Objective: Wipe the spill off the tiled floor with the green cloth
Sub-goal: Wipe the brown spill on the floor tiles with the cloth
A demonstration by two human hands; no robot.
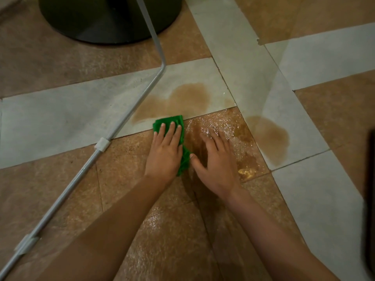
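A brown spill (188, 100) lies across the pale and brown floor tiles, with a second patch (269, 136) to the right and a wet, shiny stretch (239, 142) between them. The folded green cloth (176, 121) rests at the spill's near edge. My left hand (164, 153) presses flat on top of the cloth, fingers spread. My right hand (215, 161) lies flat on the wet brown tile just right of the cloth, its thumb touching the cloth's lower edge, holding nothing.
A grey metal frame leg (129, 116) with white clips runs diagonally across the floor on the left. A round black base (109, 19) stands at the top left. A dark object (370, 199) is at the right edge.
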